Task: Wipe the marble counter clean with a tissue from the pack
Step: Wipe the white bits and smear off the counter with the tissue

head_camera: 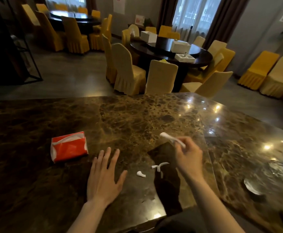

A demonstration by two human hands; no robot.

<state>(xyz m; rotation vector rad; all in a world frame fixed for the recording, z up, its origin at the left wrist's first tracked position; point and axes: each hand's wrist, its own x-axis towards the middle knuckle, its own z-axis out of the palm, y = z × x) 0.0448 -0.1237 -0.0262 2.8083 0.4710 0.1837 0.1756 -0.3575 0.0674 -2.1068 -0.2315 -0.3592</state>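
A red tissue pack [68, 146] lies on the brown marble counter [137, 115], its white tissue showing at the slit. My left hand [104, 177] rests flat on the counter with fingers spread, to the right of the pack and holding nothing. My right hand [188, 157] is raised a little above the counter and pinches a twisted white tissue piece [172, 140]. Small white tissue scraps [159, 166] and another scrap [140, 174] lie on the counter between my hands.
Glass dishes [278, 170] sit at the counter's right end. Beyond the counter's far edge stand covered chairs [161, 78] around a dark round table [171, 52] with white boxes. A black metal shelf [19, 47] stands at the far left.
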